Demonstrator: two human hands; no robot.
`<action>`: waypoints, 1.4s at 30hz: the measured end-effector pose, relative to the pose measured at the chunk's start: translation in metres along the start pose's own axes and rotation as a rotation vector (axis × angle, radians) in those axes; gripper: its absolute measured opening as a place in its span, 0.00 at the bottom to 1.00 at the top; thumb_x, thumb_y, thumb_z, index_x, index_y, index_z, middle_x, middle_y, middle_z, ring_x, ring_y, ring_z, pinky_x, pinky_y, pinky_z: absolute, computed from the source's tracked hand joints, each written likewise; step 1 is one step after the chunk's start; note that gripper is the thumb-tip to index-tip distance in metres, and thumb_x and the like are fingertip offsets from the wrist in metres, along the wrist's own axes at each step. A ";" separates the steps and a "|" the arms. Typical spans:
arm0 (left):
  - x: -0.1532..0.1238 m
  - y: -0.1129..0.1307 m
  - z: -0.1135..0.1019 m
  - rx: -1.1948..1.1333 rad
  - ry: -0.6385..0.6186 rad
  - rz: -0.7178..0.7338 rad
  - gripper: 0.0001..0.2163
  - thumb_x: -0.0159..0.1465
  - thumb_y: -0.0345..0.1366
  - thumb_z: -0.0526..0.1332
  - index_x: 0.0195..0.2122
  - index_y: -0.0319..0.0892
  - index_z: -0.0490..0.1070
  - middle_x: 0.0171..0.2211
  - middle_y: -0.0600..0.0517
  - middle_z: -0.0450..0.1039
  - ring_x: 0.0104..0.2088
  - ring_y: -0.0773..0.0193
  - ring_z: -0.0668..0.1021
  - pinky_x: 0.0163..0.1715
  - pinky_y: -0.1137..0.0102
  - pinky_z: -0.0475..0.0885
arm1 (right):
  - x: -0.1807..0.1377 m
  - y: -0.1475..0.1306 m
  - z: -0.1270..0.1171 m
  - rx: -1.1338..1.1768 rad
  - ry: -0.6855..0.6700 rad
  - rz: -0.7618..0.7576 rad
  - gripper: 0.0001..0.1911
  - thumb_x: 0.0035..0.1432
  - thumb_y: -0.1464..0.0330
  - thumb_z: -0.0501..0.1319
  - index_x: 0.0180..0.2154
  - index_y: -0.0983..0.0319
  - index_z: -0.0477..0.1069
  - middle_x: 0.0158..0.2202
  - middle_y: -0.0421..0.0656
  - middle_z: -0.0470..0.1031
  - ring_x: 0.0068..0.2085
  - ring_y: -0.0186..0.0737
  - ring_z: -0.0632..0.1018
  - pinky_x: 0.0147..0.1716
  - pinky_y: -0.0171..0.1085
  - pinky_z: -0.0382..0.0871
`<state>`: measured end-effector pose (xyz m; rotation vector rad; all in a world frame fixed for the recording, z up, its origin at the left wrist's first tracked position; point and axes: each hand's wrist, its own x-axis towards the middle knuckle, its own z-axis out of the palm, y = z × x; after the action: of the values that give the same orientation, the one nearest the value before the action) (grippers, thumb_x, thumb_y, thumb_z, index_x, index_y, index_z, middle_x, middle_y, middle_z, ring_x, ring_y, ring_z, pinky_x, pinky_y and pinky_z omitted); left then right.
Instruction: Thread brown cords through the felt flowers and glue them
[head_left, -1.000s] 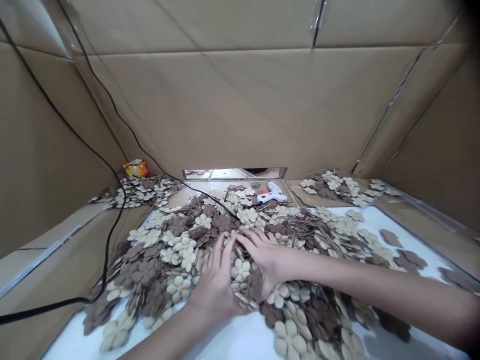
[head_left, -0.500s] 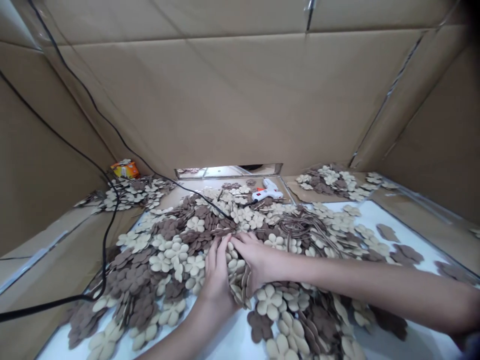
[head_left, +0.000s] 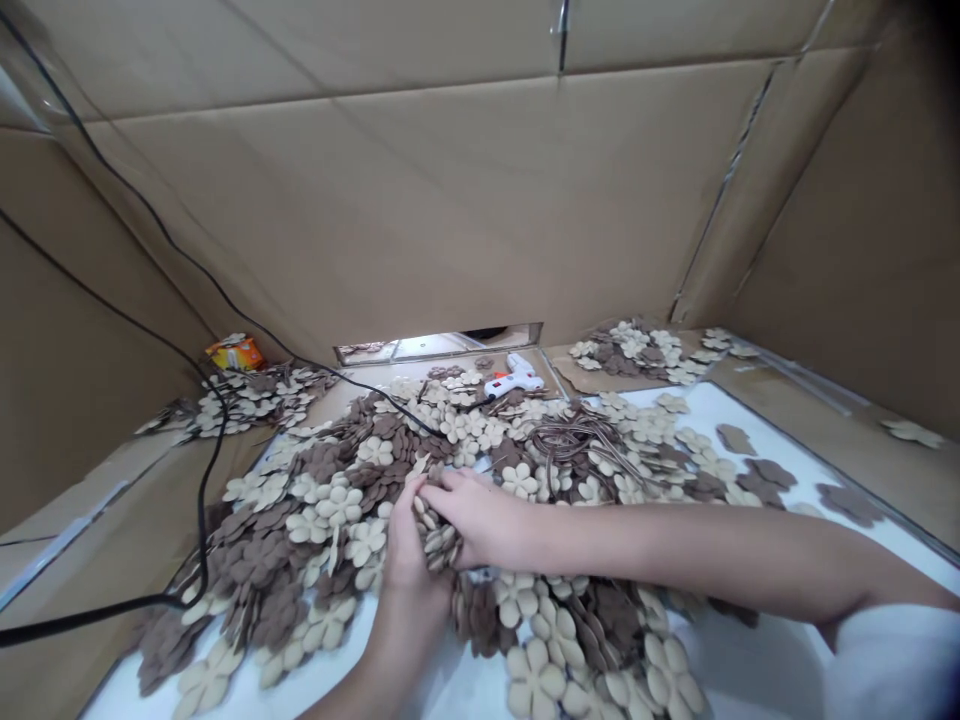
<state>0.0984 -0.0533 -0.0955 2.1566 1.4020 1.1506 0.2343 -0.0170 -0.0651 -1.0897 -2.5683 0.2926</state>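
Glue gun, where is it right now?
In the head view, the glue gun lies just right of centre, at the far edge of the flower pile, near the right end of the wall slot.

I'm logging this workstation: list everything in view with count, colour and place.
Flower pieces: many, cream and brown, heaped centrally and in back corners
Work surface: one, white, under heap
Glue gun: one, white, behind heap
Cords: one tangle, brown, on heap
Cables: two stretches, black, left to centre
Packet: one, orange and yellow, back left
Cardboard walls: several, tan, back and sides
Opening: one, pale beyond, back centre
Sleeve: one, white, lower right
Left hand: one, bare, cupping flower pieces
Right hand: one, bare, cupping them too
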 end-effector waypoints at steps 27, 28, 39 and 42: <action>-0.003 0.004 -0.040 0.074 0.608 0.396 0.23 0.55 0.32 0.65 0.50 0.47 0.60 0.42 0.51 0.63 0.38 0.60 0.70 0.42 0.64 0.68 | 0.000 -0.080 -0.014 -0.524 0.654 -0.107 0.11 0.64 0.71 0.47 0.45 0.63 0.64 0.54 0.55 0.67 0.57 0.59 0.65 0.28 0.44 0.74; -0.003 0.001 -0.040 0.065 0.611 0.426 0.23 0.53 0.31 0.65 0.50 0.46 0.60 0.41 0.51 0.63 0.37 0.61 0.70 0.40 0.65 0.68 | 0.000 -0.080 -0.014 -0.531 0.675 -0.112 0.11 0.64 0.71 0.48 0.45 0.63 0.65 0.53 0.55 0.67 0.56 0.58 0.66 0.27 0.44 0.74; -0.009 0.000 -0.041 -0.062 0.570 0.342 0.23 0.50 0.31 0.68 0.44 0.50 0.60 0.41 0.52 0.65 0.38 0.60 0.73 0.40 0.63 0.73 | -0.004 -0.080 -0.014 -0.493 0.742 -0.164 0.07 0.61 0.70 0.54 0.42 0.61 0.65 0.48 0.50 0.73 0.35 0.42 0.74 0.20 0.36 0.68; -0.009 0.008 -0.040 -0.173 0.492 0.250 0.23 0.51 0.35 0.69 0.43 0.50 0.59 0.42 0.52 0.66 0.40 0.59 0.75 0.40 0.61 0.74 | -0.005 -0.082 -0.019 -0.476 0.767 -0.172 0.06 0.62 0.69 0.53 0.41 0.60 0.65 0.47 0.49 0.73 0.34 0.40 0.73 0.20 0.35 0.68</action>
<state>0.0709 -0.0709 -0.0688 2.0498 1.1638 1.9222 0.1910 -0.0759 -0.0228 -0.8699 -2.0256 -0.6832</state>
